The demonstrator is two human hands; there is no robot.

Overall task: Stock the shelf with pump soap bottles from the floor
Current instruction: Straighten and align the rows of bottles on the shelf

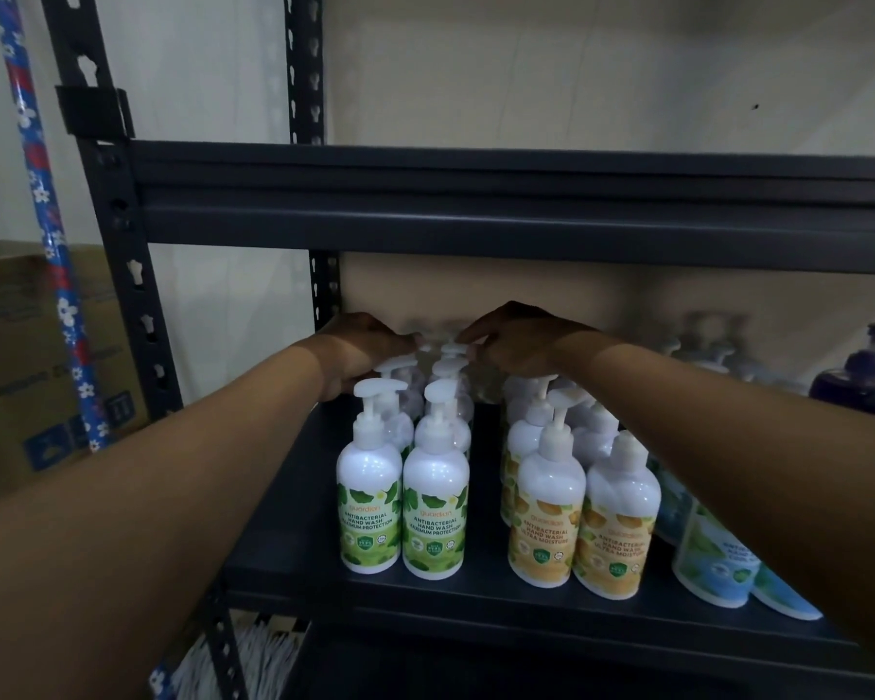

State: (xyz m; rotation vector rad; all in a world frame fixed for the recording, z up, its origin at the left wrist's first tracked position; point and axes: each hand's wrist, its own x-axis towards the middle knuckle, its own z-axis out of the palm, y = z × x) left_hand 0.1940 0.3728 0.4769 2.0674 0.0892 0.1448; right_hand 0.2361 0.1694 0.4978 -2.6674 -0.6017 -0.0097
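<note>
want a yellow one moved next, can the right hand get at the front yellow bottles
Probably yes. The front yellow bottles stand at the open edge of the shelf with nothing before them; the right hand, at the rear green bottles, would just draw back.

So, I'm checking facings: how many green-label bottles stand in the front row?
2: left green bottle and right green bottle, side by side at the shelf edge. More behind them are partly hidden.

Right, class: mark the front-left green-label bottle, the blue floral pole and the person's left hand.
front-left green-label bottle [370, 472]: head view, white body above the label.
blue floral pole [47, 234]: head view, middle of the shaft.
left hand [362, 353]: head view, back of the hand.
</note>
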